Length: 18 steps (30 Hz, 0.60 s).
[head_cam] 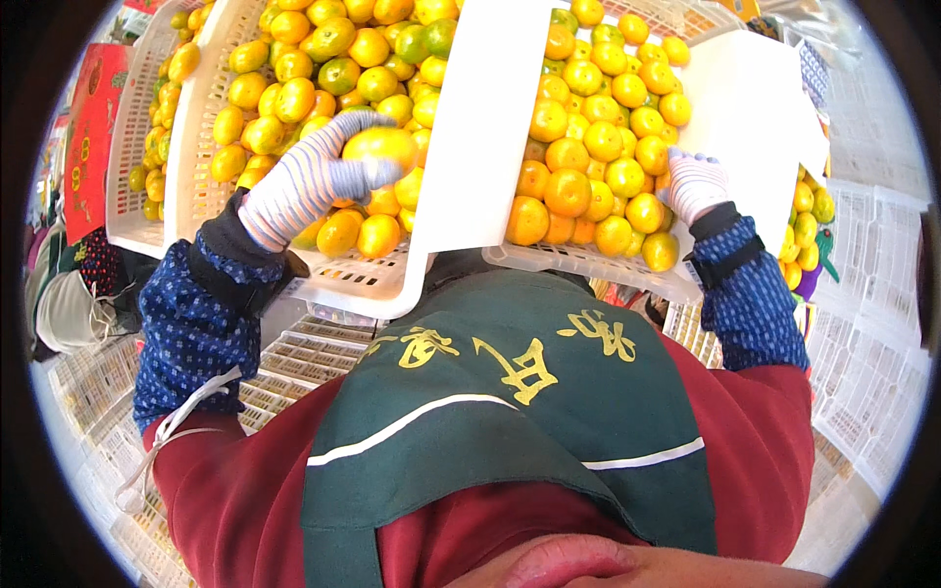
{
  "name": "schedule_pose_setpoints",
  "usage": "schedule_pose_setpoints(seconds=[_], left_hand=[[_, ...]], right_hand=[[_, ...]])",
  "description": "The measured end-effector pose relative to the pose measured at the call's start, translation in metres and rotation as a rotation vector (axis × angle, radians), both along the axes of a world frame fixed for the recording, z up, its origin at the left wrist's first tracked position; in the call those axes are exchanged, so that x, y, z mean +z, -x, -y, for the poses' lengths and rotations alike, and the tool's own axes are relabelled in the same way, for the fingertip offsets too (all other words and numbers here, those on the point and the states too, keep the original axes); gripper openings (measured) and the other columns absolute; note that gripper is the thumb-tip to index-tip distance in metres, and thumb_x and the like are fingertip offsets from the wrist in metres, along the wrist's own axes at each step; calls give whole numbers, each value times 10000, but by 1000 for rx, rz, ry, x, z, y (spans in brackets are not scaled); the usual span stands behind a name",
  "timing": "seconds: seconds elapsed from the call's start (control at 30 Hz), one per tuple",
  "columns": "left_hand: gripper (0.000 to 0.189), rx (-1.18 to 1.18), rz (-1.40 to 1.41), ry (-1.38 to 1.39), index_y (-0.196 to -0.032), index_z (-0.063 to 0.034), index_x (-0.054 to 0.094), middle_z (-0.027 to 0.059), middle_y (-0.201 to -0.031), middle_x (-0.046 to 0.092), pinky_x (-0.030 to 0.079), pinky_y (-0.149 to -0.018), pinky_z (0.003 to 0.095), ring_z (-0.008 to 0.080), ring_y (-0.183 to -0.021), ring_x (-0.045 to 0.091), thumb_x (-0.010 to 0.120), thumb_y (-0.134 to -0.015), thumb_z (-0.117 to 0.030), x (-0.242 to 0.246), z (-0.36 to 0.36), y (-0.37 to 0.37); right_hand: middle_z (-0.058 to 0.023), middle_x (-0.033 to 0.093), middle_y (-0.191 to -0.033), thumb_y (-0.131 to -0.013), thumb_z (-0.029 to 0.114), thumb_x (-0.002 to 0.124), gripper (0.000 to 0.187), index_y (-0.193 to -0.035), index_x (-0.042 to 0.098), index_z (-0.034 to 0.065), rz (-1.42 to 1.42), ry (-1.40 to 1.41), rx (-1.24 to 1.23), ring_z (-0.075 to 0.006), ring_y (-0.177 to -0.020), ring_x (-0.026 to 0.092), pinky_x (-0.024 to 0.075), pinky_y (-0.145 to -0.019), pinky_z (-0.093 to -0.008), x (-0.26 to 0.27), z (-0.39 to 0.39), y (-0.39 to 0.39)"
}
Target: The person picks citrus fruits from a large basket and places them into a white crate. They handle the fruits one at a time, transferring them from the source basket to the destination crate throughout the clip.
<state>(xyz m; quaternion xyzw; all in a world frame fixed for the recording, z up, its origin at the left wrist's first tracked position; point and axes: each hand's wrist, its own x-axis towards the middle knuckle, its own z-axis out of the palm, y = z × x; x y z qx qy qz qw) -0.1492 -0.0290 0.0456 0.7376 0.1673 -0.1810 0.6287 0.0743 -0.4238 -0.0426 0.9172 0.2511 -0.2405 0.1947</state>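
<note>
My left hand (309, 180), in a striped knit glove, grips a yellow-orange mandarin (378, 149) between thumb and fingers. It is above a white plastic crate (202, 140) heaped with mandarins (295, 100), some still greenish. My right hand (695, 184), gloved likewise, is at the right side of a second crate (603, 264), against a white liner sheet (742, 110) and close to the mandarins (625, 176) there. Its fingers look bent, and their inner side is hidden, so I cannot see whether they hold anything.
A white sheet (478, 132) stands between the two crates. Another crate of mandarins (158, 140) is at the far left, beside a red printed box (92, 140). More mandarins (805, 220) lie at the right. Empty-looking white crates (875, 294) and slatted crates (309, 353) sit lower down.
</note>
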Motion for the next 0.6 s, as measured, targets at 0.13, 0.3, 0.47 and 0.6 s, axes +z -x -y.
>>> schedule_pose_setpoints(seconds=[0.13,0.3,0.47,0.6], left_hand=[[497,161,30,484,-1220,-42,598,24,-1036,647,530,-713,252,88,-850,622,593,-969,-471,27,39,-3],[478,68,246,313,-1295,-10,572,56,-1058,669,519,-742,268,129,-846,630,541,-1021,-400,17,72,-9],[395,-46,577,-745,-1231,-36,618,153,-1029,687,535,-815,388,295,-931,675,609,-951,-316,-38,-5,-55],[355,-554,-82,-1314,-1198,-85,629,158,-1165,672,502,-924,460,352,-1056,650,637,-899,-277,-89,-45,-68]], right_hand=[[-207,604,-1280,-757,356,829,853,-1440,440,24,-229,-1108,204,-398,-1222,550,431,-1049,-436,71,-74,55],[-189,594,-1261,-708,261,870,795,-1359,491,9,-128,-1374,629,-368,-1186,574,448,-1025,-419,100,-132,99],[-176,603,-1230,-703,200,870,727,-1326,531,38,-24,-1322,331,-324,-1161,585,468,-1007,-388,67,-111,58],[-211,606,-1228,-683,283,874,756,-1310,539,26,-71,-1269,-67,-367,-1153,579,476,-1002,-405,15,-90,-3]])
